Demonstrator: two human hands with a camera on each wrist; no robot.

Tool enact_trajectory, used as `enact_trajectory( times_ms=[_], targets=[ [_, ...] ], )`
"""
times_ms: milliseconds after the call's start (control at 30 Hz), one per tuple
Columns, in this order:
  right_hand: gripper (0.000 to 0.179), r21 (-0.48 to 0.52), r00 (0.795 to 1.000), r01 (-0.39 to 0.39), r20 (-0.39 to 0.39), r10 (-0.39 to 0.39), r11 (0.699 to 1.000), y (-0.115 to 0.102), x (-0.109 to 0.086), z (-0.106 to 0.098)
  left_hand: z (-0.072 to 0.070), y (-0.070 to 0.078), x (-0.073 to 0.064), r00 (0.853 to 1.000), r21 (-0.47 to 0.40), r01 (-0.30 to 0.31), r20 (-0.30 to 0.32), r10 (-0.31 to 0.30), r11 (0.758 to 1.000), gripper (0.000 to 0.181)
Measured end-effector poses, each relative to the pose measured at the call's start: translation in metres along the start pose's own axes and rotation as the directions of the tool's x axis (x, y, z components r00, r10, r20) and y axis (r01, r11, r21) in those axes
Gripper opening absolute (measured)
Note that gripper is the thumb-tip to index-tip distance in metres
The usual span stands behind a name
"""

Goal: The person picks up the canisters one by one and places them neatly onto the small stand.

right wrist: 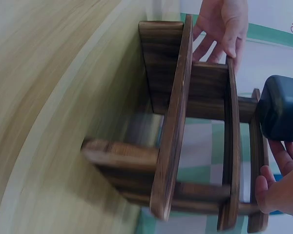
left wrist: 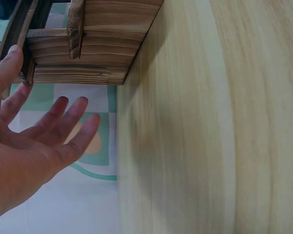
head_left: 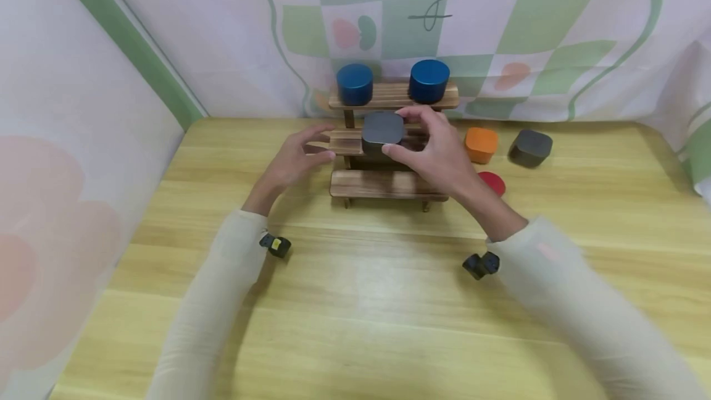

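Apparently placing: right hand [head_left: 441, 150] pinches dark-grey rounded-square box [head_left: 383, 128] above tiered brown wooden rack [head_left: 389, 184]; left hand [head_left: 293, 158] relaxed alongside; next likely needs level lowering.

Head view from above, facing forward-down, both wrist views close, sideways, sharing the wooden rack [head_left: 383, 183]

1. The head view is bright, with pale glare (soft-edged) on the worktop [head_left: 378, 289].
2. Soft shadows fall beside both sleeves [head_left: 208, 301].
3. The right wrist view looks dimmer, the wooden rack [right wrist: 175, 122] partly blurred.
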State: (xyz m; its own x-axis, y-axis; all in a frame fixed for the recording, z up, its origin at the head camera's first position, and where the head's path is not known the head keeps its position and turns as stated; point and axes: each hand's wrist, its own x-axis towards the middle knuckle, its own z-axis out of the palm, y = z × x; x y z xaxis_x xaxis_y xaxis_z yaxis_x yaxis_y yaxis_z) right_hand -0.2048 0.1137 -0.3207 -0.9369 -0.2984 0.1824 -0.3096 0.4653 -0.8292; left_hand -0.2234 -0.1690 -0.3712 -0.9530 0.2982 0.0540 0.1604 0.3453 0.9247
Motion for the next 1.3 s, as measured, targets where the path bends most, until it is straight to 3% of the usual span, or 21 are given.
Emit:
enact_trajectory(
  times_ms=[433,1300],
  targets=[
    [0.06,0.098,0.998,0.024,0.055,-0.029,0.995,-0.008,0.017,0.021,0.002,0.004,0.001,1.0,-0.006,0.012,-0.003,-0.012,1.0,0.055],
    [0.062,-0.007,0.998,0.027,0.051,-0.026,1.0,-0.002,0.026,0.031,0.001,0.004,-0.001,0.999,0.015,0.047,-0.005,-0.047,0.999,0.055]
  ],
)
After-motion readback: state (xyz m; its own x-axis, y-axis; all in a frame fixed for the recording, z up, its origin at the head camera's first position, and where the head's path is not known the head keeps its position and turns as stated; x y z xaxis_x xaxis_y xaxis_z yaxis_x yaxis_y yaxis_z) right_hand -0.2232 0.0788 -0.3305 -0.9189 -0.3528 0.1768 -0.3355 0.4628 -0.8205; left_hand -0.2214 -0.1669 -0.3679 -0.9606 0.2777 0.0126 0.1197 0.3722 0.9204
